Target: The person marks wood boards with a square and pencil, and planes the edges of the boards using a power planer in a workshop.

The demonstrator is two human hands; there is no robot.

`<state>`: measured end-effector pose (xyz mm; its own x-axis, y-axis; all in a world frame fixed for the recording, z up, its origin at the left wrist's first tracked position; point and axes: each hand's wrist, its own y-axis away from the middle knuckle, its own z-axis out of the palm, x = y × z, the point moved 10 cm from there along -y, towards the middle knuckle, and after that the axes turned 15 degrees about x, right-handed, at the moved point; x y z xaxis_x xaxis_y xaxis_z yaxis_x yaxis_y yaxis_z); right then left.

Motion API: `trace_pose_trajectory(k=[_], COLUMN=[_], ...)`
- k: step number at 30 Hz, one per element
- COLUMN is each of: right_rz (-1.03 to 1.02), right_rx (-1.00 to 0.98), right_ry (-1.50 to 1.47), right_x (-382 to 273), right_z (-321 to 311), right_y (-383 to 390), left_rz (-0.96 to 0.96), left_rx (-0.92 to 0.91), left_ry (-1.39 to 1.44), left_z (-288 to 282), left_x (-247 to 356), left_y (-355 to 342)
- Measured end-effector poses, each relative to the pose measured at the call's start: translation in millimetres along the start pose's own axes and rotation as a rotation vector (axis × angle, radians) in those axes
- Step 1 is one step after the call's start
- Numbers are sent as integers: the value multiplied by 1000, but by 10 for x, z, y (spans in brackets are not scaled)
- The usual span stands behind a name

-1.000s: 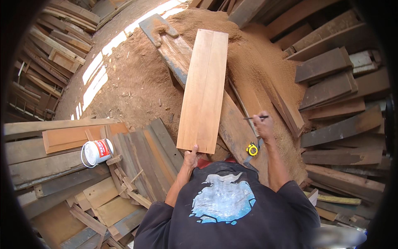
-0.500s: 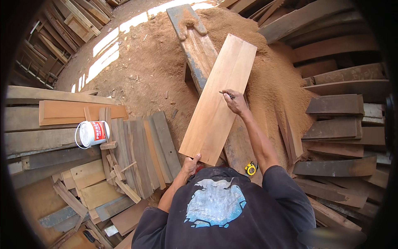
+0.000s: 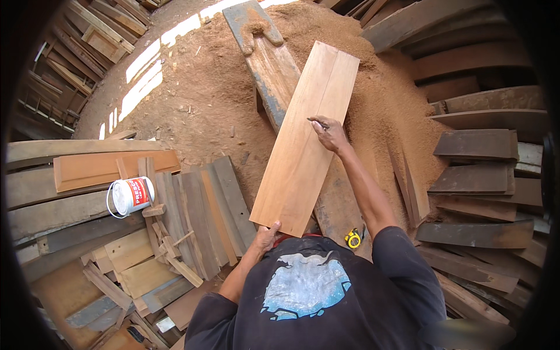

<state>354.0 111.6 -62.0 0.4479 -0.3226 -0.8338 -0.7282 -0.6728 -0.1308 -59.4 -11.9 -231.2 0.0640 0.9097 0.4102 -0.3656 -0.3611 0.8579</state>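
Note:
A long pale wooden board (image 3: 291,175), with a seam along its length, lies slanted across a worn plank bench (image 3: 271,70). Its near end is by my body, where my left hand (image 3: 267,234) grips the edge with the thumb on top. Over the middle of the board is my right hand (image 3: 329,134), its fingers pinched round a short dark pencil (image 3: 317,122). The pencil's tip points left, above or on the wood; I cannot tell whether it touches. A yellow and black tape measure (image 3: 353,238) rests on the bench right of the board's near end.
Brown sawdust (image 3: 385,105) is heaped round the bench. Wooden planks (image 3: 475,178) are stacked along the right, with more boards (image 3: 192,216) at the left. A white bucket with a red label (image 3: 129,196) stands on the left boards. Sunlight patches (image 3: 143,76) mark the far-left ground.
The whole view has shifted slightly. My right hand stays over the board's middle with the pencil, and my left hand keeps its grip on the near end.

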Motion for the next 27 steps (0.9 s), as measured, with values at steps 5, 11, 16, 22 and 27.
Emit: trace_pose_trajectory(k=[5,11,16,22,27], right_rz=[58,351,462,663,582], right_rx=[-236,-58,163,288,588], right_ry=[144,-123,146,279,430], right_x=[320,765,1476,1708,1656], right_z=[80,-640,-1544,-1889,-2051], right_y=[119,672,1778,3221,3860], left_rz=[50,8,-92,-114,-90], left_rx=[-45,-68,-87,-158,-110], left_ry=[11,-32,-138,-117,-219], left_z=[98,55,98,66,-11], left_x=[97,60,113,75,57], left_y=[72,39,81,-5,8])
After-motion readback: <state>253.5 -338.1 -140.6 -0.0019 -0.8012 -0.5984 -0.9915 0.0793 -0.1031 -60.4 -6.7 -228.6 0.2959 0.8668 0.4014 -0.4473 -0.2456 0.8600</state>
